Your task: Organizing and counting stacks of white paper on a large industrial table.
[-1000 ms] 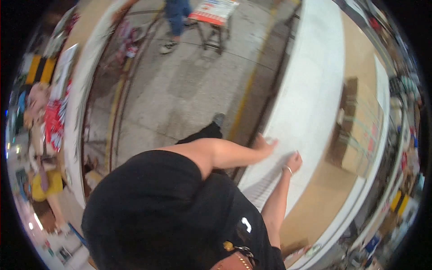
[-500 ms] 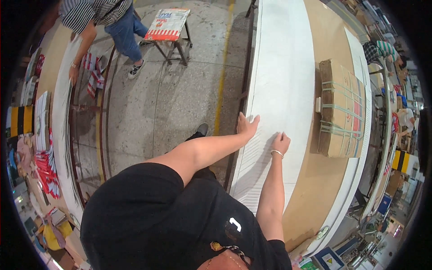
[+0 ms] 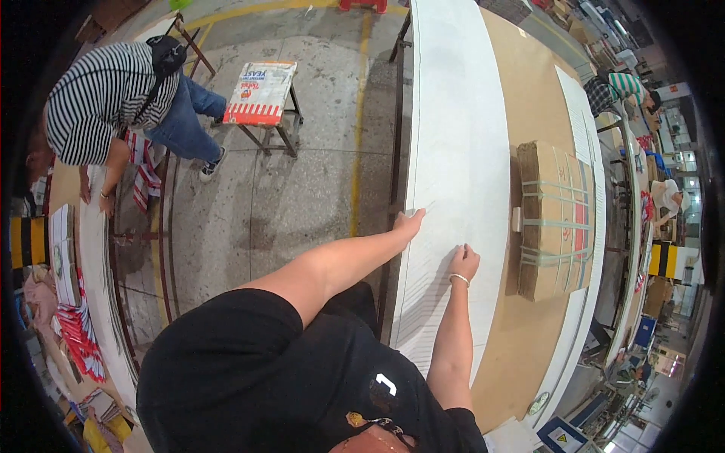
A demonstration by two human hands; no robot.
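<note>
Long white sheets (image 3: 462,136) lie in a layered stack along the table, their staggered edges showing as fine lines near me. At the stack's left edge, my left hand (image 3: 410,225) is closed, with thumb and fingers together on the sheet edge. My right hand (image 3: 464,264), a pale bracelet on its wrist, rests over the middle of the sheets. Its fingers are curled and pressed together; whatever they pinch is too small to make out.
A strapped cardboard bundle (image 3: 555,220) sits right of the sheets on the brown tabletop (image 3: 525,332). Beyond the left aisle stands a stool (image 3: 261,94) with a printed cover. A person in a striped shirt (image 3: 106,90) leans over another table at left; another person (image 3: 630,89) is far right.
My left hand has gone from spread fingers to closed at the sheet edge. My right hand stays curled over the sheets. The view has shifted, and the person at left shows more fully.
</note>
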